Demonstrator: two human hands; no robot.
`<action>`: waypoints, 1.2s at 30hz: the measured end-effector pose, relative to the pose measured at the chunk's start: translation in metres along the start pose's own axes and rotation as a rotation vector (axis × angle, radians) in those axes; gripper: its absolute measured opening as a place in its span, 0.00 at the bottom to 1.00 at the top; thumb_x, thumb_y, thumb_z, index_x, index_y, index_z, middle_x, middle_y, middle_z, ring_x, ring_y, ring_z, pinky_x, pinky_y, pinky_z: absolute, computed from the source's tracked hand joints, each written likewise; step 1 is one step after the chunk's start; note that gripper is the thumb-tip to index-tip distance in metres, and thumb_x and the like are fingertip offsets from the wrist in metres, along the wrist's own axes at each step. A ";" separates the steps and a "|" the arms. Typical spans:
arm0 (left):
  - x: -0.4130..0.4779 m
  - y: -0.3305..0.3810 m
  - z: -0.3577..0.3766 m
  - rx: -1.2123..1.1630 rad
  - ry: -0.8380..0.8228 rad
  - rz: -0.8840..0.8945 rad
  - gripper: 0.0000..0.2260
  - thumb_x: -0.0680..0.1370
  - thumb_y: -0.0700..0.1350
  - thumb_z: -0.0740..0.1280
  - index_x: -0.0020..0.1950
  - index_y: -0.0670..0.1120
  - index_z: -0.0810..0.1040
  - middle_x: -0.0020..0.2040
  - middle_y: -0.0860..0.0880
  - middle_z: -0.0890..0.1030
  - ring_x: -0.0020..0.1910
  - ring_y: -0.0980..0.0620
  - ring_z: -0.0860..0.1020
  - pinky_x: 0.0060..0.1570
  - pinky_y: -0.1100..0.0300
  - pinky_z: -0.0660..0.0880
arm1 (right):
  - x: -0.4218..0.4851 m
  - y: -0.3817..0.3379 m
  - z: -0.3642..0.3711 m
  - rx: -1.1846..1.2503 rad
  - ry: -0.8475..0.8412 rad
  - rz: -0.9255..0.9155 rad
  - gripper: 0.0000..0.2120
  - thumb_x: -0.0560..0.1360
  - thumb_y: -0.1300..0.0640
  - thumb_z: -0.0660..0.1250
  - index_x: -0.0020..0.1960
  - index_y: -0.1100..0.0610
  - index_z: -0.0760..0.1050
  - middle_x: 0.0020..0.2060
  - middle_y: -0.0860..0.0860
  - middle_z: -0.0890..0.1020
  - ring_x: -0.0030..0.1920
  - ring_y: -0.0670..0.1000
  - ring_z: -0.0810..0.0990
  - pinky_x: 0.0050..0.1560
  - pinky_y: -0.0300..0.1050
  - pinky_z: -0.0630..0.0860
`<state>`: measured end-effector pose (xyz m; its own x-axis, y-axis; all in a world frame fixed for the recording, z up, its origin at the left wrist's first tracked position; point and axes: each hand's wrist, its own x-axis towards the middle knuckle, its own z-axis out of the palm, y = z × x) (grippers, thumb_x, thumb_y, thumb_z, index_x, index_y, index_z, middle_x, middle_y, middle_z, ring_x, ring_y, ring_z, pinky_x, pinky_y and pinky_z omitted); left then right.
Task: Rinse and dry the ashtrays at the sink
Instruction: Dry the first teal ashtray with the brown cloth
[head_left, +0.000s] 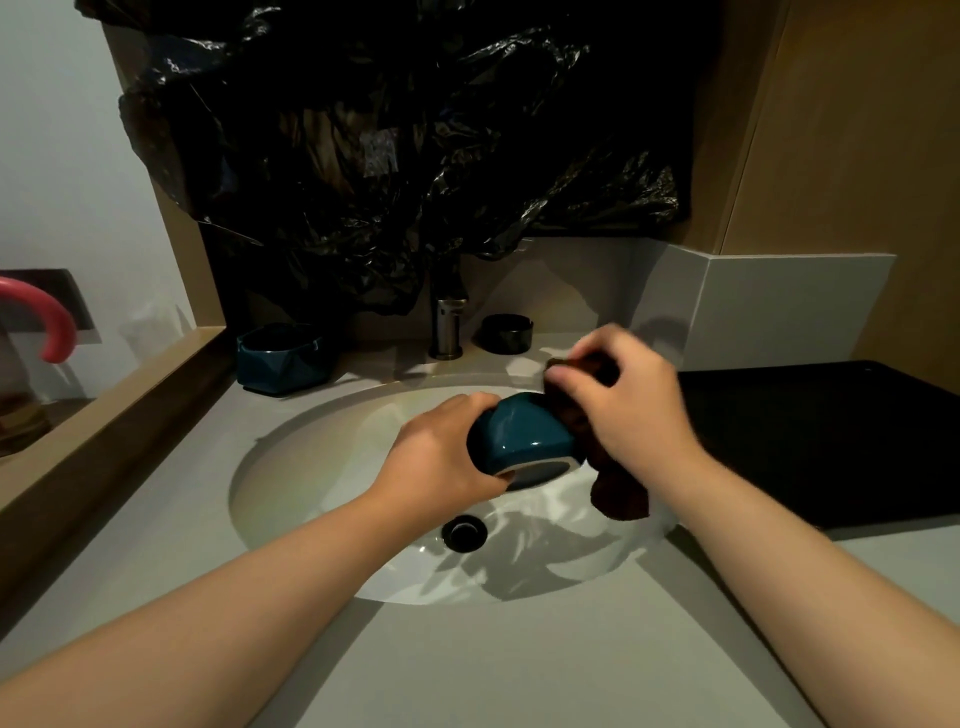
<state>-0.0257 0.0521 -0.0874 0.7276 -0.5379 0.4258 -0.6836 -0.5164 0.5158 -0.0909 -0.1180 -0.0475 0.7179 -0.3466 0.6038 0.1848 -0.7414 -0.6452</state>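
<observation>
Over the white sink basin (322, 467) my left hand (447, 452) grips a teal ashtray (519, 436), tilted on its side with its base toward me. My right hand (628, 405) presses a dark brown cloth (618, 493) against the ashtray's right side; the cloth's end hangs down below my wrist. A second teal ashtray (280, 358) stands on the counter at the back left. A black ashtray (506, 332) sits to the right of the faucet (448, 327). The inside of the held ashtray is hidden.
A black plastic sheet (405, 156) hangs over the wall behind the faucet. A black mat (831, 441) lies on the counter at the right. The dark drain (464, 531) is below my hands. A wooden ledge (104, 426) borders the counter's left side.
</observation>
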 end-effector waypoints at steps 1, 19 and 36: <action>-0.001 0.001 0.001 -0.002 -0.003 0.004 0.28 0.66 0.49 0.77 0.63 0.55 0.72 0.54 0.56 0.78 0.52 0.56 0.77 0.54 0.59 0.76 | -0.003 -0.001 0.007 -0.068 -0.057 -0.056 0.10 0.72 0.49 0.70 0.48 0.52 0.75 0.43 0.44 0.77 0.44 0.42 0.75 0.43 0.31 0.70; 0.003 -0.004 -0.001 -0.075 0.041 -0.167 0.26 0.66 0.50 0.77 0.62 0.55 0.74 0.48 0.59 0.77 0.49 0.57 0.76 0.48 0.68 0.71 | -0.011 0.008 0.019 -0.207 -0.114 -0.353 0.12 0.74 0.66 0.62 0.52 0.58 0.81 0.49 0.51 0.79 0.52 0.52 0.74 0.50 0.51 0.77; -0.001 0.004 -0.002 -0.132 0.098 -0.087 0.22 0.64 0.46 0.77 0.54 0.57 0.73 0.46 0.59 0.78 0.48 0.57 0.77 0.48 0.63 0.75 | -0.021 -0.010 0.019 -0.285 -0.073 -0.516 0.11 0.74 0.60 0.59 0.50 0.59 0.79 0.46 0.52 0.78 0.47 0.52 0.74 0.42 0.48 0.76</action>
<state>-0.0291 0.0516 -0.0846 0.7904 -0.4237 0.4424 -0.6087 -0.4627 0.6445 -0.0951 -0.0926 -0.0627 0.6295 0.1330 0.7655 0.3423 -0.9320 -0.1195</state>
